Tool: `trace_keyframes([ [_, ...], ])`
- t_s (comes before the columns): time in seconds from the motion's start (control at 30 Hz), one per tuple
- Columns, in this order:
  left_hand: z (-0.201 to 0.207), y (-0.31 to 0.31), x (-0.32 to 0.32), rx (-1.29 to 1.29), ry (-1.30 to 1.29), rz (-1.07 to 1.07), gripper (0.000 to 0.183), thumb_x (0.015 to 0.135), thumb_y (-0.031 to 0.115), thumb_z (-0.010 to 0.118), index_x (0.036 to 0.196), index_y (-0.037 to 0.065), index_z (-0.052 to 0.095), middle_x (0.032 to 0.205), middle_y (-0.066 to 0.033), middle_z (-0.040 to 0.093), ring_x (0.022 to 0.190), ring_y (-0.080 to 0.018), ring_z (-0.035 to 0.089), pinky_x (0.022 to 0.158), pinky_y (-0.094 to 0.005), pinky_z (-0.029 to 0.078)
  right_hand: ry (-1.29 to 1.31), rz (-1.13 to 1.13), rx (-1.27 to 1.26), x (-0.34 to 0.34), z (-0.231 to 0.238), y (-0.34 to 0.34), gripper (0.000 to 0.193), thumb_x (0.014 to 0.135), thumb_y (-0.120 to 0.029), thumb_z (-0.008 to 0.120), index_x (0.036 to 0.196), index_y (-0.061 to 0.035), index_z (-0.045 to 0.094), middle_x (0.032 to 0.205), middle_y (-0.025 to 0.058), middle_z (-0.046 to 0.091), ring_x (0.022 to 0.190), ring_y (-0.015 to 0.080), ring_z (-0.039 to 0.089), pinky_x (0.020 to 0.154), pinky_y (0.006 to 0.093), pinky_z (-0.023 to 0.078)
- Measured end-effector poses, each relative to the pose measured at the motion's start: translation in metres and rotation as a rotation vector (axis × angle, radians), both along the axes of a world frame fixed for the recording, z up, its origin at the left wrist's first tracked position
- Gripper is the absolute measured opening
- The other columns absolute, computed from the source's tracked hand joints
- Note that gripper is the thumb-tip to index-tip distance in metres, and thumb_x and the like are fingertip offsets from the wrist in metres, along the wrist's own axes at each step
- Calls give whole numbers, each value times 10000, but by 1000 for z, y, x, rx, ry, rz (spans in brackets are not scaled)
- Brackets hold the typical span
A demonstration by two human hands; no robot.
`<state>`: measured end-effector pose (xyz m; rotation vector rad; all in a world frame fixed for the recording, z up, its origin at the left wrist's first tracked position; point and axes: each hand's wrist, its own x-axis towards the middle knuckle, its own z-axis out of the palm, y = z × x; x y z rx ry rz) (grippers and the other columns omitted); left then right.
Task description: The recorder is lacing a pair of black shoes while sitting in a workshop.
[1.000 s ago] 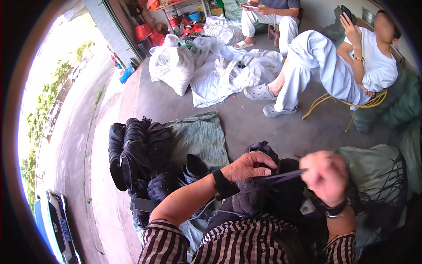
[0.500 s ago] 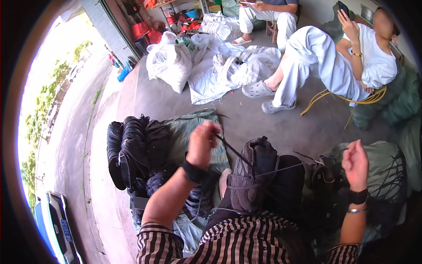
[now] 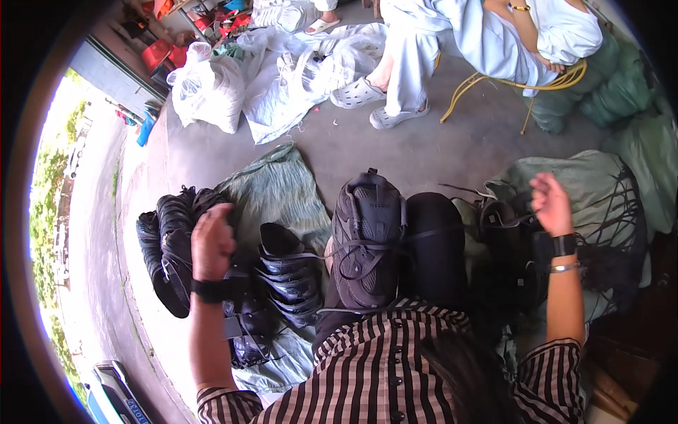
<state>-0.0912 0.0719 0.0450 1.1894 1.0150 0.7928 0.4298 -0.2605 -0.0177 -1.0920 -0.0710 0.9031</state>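
Note:
A dark grey lace-up sneaker (image 3: 366, 247) rests on my lap, toe toward me and heel opening away. Its shoelace (image 3: 346, 246) is crossed over the front, with ends drawn out to both sides. My left hand (image 3: 213, 242) is closed at the left, beside a stack of dark shoes, and one lace end runs toward it. Raised at the right, my right hand (image 3: 552, 205) has its fingers pinched together, and the other lace end runs toward it across my dark knee. The lace is too thin to follow right up to either hand.
Dark shoes (image 3: 173, 233) stand stacked on a green woven sheet (image 3: 282, 184), with nested shoes (image 3: 289, 283) nearer me. A green sack (image 3: 593, 184) with dark laces lies at right. Beyond are white bags (image 3: 212, 92) and a seated person's grey clogs (image 3: 360, 93).
My hands have moved apart: the left swung outward to the left and down, the right slightly up. The laces now cross flatter over the sneaker. The view has tilted down.

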Motion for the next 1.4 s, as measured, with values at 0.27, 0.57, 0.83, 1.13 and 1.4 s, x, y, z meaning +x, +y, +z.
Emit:
trace_keyframes([
  [0.27, -15, -130, 127, 1137, 556, -740, 267, 676, 202, 776, 880, 107, 633, 752, -36, 634, 681, -230, 623, 603, -341, 503, -774, 775, -194, -181, 38, 85, 255, 971, -204, 465, 947, 14, 594, 790, 59, 631, 516, 107, 596, 450, 230, 432],
  [0.57, -5, -110, 137, 1211, 837, -882, 197, 727, 262, 713, 756, 123, 576, 705, -12, 575, 709, -219, 606, 612, -354, 485, -769, 879, -196, -184, 16, 102, 269, 970, -197, 461, 899, 34, 578, 690, 62, 591, 463, 114, 558, 429, 235, 424],
  [0.83, 4, -94, 132, 1473, 824, -652, 145, 667, 115, 700, 733, 130, 572, 704, -16, 538, 690, -230, 565, 612, -353, 460, -381, 813, -195, -150, 14, 91, 277, 964, -249, 476, 907, -11, 607, 632, -5, 495, 468, 22, 449, 371, 166, 308],
  [1.13, -61, -90, 119, 352, 154, -497, 182, 760, -41, 672, 895, 47, 587, 841, 7, 589, 781, -87, 552, 733, -229, 449, -364, 725, -255, -128, -1, 62, 155, 899, -185, 591, 874, -33, 608, 645, -73, 435, 493, -10, 342, 404, 153, 239],
  [1.4, -40, -71, 111, -93, 98, -778, 87, 810, 52, 689, 792, 57, 604, 747, 80, 523, 731, -24, 473, 641, -207, 391, -350, 661, -231, -135, 2, 69, 130, 894, -169, 590, 878, -44, 623, 691, -65, 499, 531, -7, 399, 417, 146, 280],
])
